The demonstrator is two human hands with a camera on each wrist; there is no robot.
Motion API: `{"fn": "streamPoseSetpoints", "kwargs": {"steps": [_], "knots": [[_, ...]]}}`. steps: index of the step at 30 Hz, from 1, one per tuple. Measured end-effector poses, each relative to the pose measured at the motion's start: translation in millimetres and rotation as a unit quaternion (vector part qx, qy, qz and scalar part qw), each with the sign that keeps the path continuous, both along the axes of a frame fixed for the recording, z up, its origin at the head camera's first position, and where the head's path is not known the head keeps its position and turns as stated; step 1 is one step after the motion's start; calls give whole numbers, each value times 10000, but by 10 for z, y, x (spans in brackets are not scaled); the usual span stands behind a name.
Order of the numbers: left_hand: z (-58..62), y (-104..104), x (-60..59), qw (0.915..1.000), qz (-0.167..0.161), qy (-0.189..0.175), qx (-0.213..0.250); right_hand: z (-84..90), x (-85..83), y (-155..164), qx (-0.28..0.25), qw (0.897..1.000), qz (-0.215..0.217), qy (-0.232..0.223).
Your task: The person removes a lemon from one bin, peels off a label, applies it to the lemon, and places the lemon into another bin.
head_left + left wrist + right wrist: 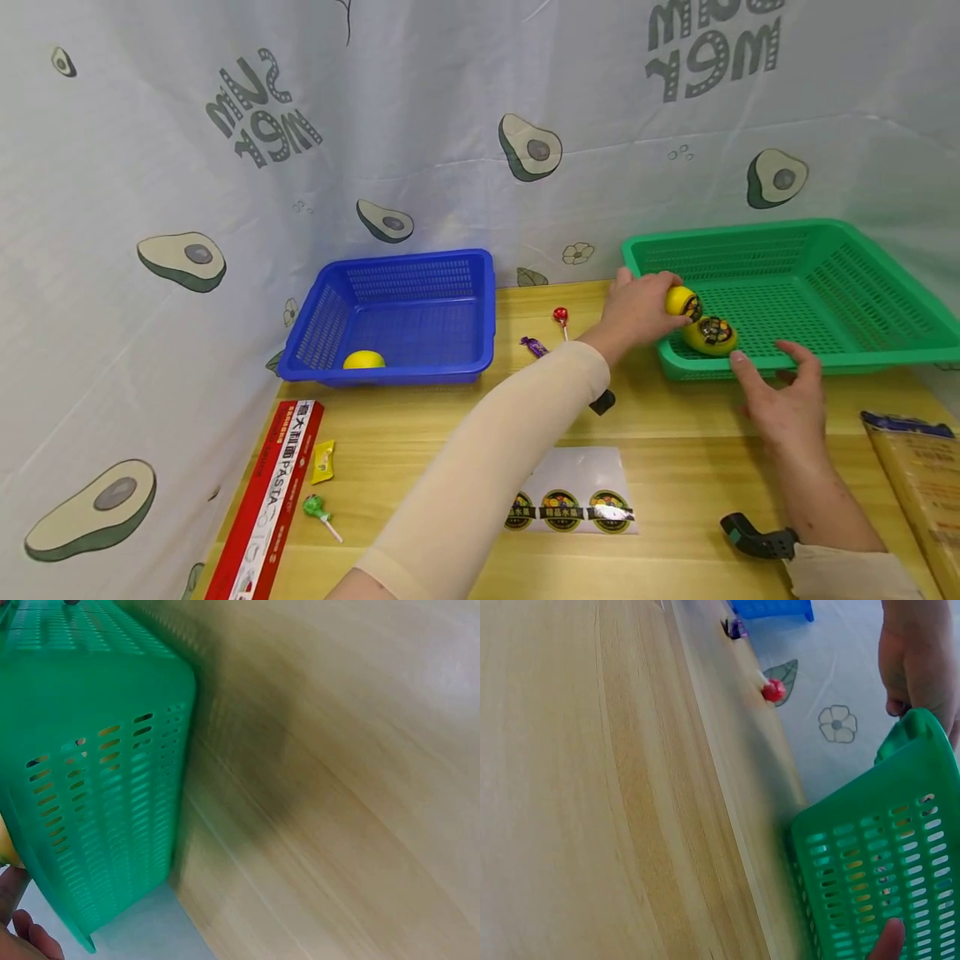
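My left hand [641, 307] reaches over the left end of the green basket [840, 360] and holds a small yellow lemon [678, 303] with a dark label. Just below that lemon, inside the basket's front left corner, lies a longer yellow fruit [709, 336] with a round black sticker. My right hand [787, 408] is at the front rim, thumb and fingers spread, the thumb tip close beside the longer fruit. In the left wrist view, fingers [11, 892] show under a yellow fruit by the rim. In the right wrist view, one fingertip [889, 939] overlaps the basket's wall.
A blue basket [420, 375] holding a yellow fruit [364, 359] stands at the back left. Wrapped candies and lollipops [313, 504] lie about. A sticker sheet [577, 492] lies front centre, a red pasta box [266, 500] left, a brown packet [918, 483] right.
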State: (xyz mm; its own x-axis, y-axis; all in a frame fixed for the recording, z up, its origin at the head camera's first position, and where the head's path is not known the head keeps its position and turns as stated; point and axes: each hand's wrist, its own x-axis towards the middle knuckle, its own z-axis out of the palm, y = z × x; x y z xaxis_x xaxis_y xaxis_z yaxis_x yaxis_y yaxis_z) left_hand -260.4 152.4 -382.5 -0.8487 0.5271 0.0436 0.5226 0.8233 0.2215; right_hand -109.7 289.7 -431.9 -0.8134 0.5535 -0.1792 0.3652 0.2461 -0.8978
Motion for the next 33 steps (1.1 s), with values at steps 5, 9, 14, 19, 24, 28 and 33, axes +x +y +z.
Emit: {"fn": "streamPoseSetpoints", "kwargs": {"steps": [5, 9, 14, 19, 24, 28, 33], "knots": [[-44, -9, 13, 9998, 122, -153, 36, 4, -5, -16, -11, 10000, 44, -28], [-50, -68, 6, 9997, 109, -205, 124, 12, -19, -27, -87, 9999, 103, -19], [-23, -204, 61, 9991, -115, -143, 382, 21, -13, -17, -144, 9998, 160, -8], [-83, -407, 259, 9923, -304, -209, 1179, 24, 10, 10, -168, 9997, 162, -2], [-225, -704, 567, 9726, -343, -597, 2221, 23, 12, 18, -210, 9997, 113, -13], [-368, -1027, 852, 9541, -292, -1021, 2801, 27, 5, 12, -170, 9998, 60, -30], [-514, -1498, 1172, 9310, 62, -1523, 3316, 34, 24, 5, -197, 9997, 171, -6]]}}
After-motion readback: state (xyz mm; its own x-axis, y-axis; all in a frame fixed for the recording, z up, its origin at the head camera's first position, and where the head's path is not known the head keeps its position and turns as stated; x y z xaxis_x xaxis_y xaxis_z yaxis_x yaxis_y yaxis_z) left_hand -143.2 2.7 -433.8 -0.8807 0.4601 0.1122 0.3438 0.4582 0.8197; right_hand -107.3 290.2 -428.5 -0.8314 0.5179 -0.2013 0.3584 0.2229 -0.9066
